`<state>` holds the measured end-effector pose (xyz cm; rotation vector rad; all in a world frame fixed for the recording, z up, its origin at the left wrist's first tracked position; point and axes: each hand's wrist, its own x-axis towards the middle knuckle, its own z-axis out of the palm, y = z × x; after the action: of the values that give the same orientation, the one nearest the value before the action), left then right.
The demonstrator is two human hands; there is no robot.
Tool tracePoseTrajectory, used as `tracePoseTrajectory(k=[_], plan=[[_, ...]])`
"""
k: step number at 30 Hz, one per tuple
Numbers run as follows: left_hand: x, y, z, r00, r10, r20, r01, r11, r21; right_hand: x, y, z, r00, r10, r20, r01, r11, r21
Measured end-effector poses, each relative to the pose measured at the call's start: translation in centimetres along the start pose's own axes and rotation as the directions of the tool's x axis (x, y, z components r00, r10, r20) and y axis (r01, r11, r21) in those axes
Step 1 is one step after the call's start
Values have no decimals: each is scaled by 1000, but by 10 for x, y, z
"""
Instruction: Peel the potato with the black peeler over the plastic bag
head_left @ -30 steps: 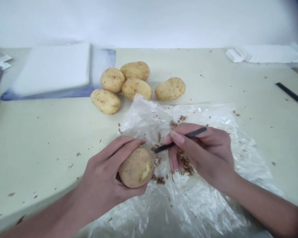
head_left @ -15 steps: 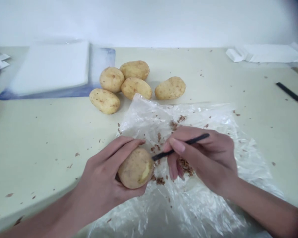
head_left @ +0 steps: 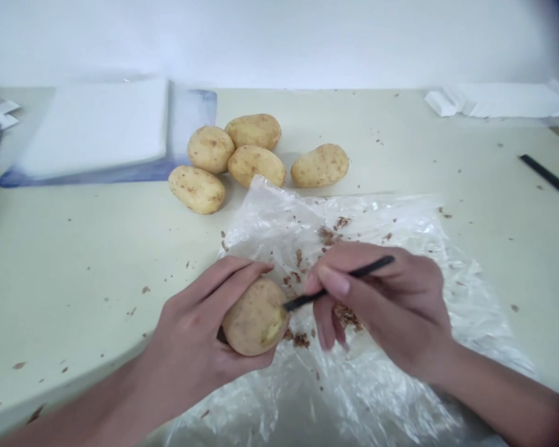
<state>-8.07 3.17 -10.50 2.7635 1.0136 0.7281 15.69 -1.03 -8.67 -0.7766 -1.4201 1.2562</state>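
A potato [head_left: 255, 320] rests in my left hand [head_left: 200, 332], whose fingers curl round its left, upper and lower sides. A yellowish patch shows on the potato's right side. My right hand [head_left: 384, 298] pinches a thin black stick-like tool [head_left: 368, 268] between thumb and fingers. The tool's flat tip meets the right side of the potato near the pale patch; its exact kind I cannot make out. Beneath both hands lies a crumpled clear plastic sheet [head_left: 382, 391], with brown peel scraps [head_left: 300, 339] scattered on it.
Several potatoes [head_left: 256, 165] sit on the table [head_left: 88, 248] beyond the sheet. At the back left, a white slab [head_left: 102, 127] lies on a blue-edged board [head_left: 193, 112]. Folded white paper [head_left: 512, 100] is at the back right, and a black-handled tool [head_left: 547, 174] at the right edge.
My right hand has shifted slightly down, bringing the black tool's tip lower along the potato's right side. My left hand and the potato stay nearly still.
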Motion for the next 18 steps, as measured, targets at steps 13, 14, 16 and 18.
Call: tracePoseTrajectory(k=[13,14,16,18], plan=[[1,0,0,999,-37,8,37,999,20,-1,5,-16,988,61,-140,-55,997,45],[1,0,0,999,-40,3,40,999,20,-2,2,-12,996,51,-71,-48,998,51],[2,0,0,999,-42,-2,42,999,13,-3,-2,-5,999,17,50,-17,1000,2],[3,0,0,999,-46,1,46,999,-1,-2,0,-3,996,-9,83,16,997,-81]])
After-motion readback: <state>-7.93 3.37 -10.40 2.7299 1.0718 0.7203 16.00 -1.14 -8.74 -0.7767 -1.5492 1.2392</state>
